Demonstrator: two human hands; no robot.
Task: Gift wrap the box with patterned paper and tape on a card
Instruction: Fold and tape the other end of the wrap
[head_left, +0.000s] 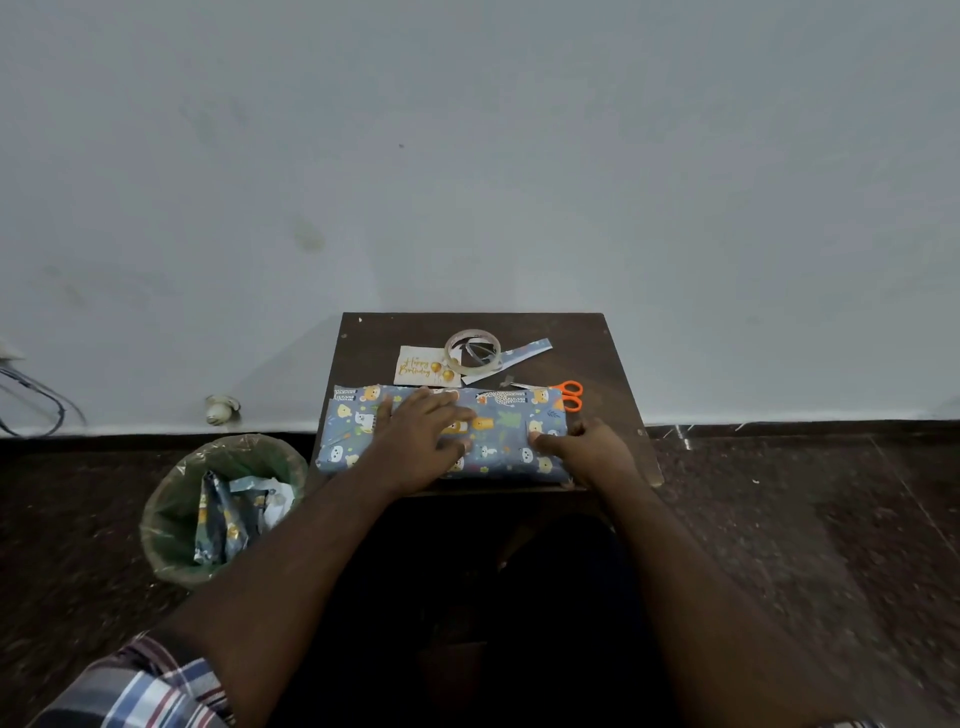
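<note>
The wrapped box (447, 436) is lying on the small brown table (618, 358). The left hand (423, 434) is pressing flat on top of it, fingers straight. The right hand (584, 449) is holding the box's right end, thumb on top. Behind the box, a birthday card (418, 366), a tape roll (472, 351) and orange scissors (571, 395) are sitting. A green bin (171, 519) with paper scraps is standing on the floor.
</note>
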